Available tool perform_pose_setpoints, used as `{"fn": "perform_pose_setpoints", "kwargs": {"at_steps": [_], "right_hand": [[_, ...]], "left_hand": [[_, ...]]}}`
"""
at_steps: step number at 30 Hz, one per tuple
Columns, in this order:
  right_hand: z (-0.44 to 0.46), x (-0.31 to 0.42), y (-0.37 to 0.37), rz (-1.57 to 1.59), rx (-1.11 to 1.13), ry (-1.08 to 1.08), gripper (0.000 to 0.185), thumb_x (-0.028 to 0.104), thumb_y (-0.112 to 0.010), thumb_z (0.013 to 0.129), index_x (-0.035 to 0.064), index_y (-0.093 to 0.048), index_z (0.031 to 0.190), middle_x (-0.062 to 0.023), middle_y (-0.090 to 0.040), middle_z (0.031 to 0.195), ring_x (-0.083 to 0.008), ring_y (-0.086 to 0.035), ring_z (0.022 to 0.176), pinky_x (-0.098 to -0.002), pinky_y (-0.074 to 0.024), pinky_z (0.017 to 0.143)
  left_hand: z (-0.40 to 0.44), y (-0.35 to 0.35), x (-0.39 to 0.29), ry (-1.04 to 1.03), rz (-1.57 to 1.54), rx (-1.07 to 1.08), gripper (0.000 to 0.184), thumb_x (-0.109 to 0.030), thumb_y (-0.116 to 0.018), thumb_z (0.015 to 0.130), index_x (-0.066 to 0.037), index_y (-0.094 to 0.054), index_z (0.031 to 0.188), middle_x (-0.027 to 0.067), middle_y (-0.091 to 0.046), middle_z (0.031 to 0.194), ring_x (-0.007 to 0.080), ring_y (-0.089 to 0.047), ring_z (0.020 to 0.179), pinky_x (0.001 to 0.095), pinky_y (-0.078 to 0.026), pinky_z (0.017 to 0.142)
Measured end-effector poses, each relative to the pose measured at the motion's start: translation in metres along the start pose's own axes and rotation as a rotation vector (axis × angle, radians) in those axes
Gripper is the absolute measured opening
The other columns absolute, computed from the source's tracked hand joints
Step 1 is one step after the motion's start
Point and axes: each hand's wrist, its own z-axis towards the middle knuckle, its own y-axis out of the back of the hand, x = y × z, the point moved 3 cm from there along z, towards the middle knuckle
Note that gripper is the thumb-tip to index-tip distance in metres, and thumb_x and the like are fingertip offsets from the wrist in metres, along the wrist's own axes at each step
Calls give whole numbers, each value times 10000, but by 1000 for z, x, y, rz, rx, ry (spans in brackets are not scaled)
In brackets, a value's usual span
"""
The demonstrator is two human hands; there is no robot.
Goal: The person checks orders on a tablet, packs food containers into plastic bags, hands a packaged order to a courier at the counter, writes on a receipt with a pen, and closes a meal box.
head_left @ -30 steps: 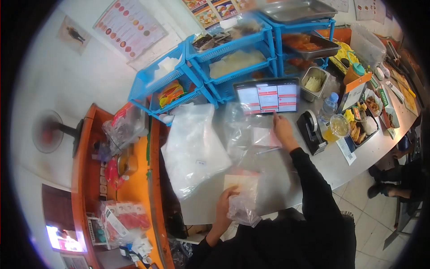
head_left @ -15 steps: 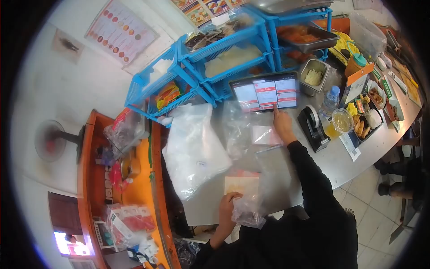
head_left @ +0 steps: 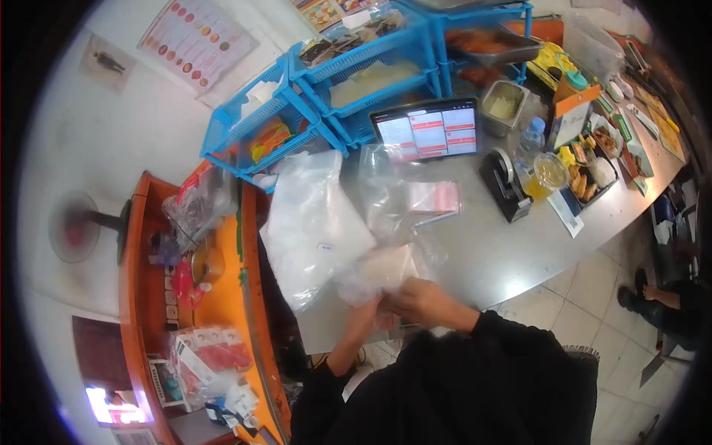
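My left hand (head_left: 362,320) and my right hand (head_left: 429,301) meet at the near edge of the metal table. Between them they pinch a clear plastic bag (head_left: 361,279), which is slightly blurred. A pale, flat piece like paper (head_left: 398,265) shows at the bag, just beyond my fingers; whether it lies inside I cannot tell. To the left lies a big stack of white plastic bags (head_left: 315,230). Farther off are a loose clear bag (head_left: 382,196) and a pink-and-white packet (head_left: 434,198). My fingertips are partly hidden by each other.
A tablet (head_left: 428,131) with a lit screen stands at the back, before blue racks (head_left: 356,111). On the right are a black tape dispenser (head_left: 506,185), a water bottle (head_left: 532,137), a cup of yellow drink (head_left: 547,175) and a food tray (head_left: 591,178). A person's legs (head_left: 638,293) show far right.
My right hand has left the tablet screen and come back to the plastic bag beside my left hand. The bag and pale piece have moved up and are now held by both hands.
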Motion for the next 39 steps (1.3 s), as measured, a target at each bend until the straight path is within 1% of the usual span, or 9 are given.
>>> {"fn": "perform_pose_setpoints", "kwargs": {"at_steps": [11,13,18,23,30,33,36,37,39], "right_hand": [[-26,18,-17,-167,-83,-223,331,83,-590,628,23,-539,950,-95,-509,757,-260,-532,722,-341,-454,601],[-32,16,-3,-185,-86,-308,335,60,-582,630,14,-541,960,-101,-523,757,-263,-540,711,-340,-456,600],[-65,4,59,-30,-439,-662,300,2,-540,651,3,-556,950,-132,-575,783,-263,-571,686,-343,-463,641],[-25,-22,23,-85,-341,-348,298,18,-481,725,39,-517,1021,-146,-550,947,-282,-528,894,-354,-425,752],[4,-9,0,126,-71,-92,267,52,-460,743,61,-487,1008,-148,-514,934,-305,-494,920,-365,-400,768],[-2,0,1,158,-109,-556,212,77,-482,739,63,-496,950,-121,-506,869,-296,-501,855,-360,-401,754],[-21,-13,-12,74,-615,-499,303,92,-567,675,43,-539,972,-131,-524,905,-284,-492,888,-361,-410,786],[-13,-6,-11,-103,-446,-232,242,104,-572,686,54,-533,919,-107,-521,863,-279,-500,833,-369,-406,763],[-8,-1,-19,-282,-280,21,184,116,-576,697,65,-526,866,-83,-517,821,-274,-507,779,-376,-403,740]], "left_hand": [[-5,-4,-7,41,46,30,195,-71,-583,740,0,-566,920,71,-577,848,178,-554,811,285,-427,715],[-3,-2,-6,-580,441,117,216,-117,-626,706,-24,-586,896,70,-587,885,171,-565,803,316,-460,689],[-2,1,-27,-948,618,202,271,-133,-629,668,-29,-574,912,100,-581,903,248,-551,881,340,-435,764],[-18,-32,-63,-1248,929,285,303,-153,-619,648,-20,-560,914,133,-573,901,312,-521,921,357,-410,789],[3,-12,-58,-880,954,332,266,-80,-587,668,-18,-559,925,141,-582,865,285,-565,806,352,-438,705],[37,9,-33,-697,820,321,217,-45,-558,709,-20,-558,924,97,-584,870,217,-563,805,308,-450,679],[52,15,-26,-269,490,286,199,-26,-532,743,-17,-547,942,54,-579,893,153,-557,825,270,-455,682],[54,17,-18,75,210,234,223,-18,-522,746,-13,-538,968,54,-573,889,153,-557,816,268,-456,679],[57,15,-12,134,65,259,225,-12,-504,755,-3,-528,979,63,-569,890,153,-558,809,270,-461,676]]}}
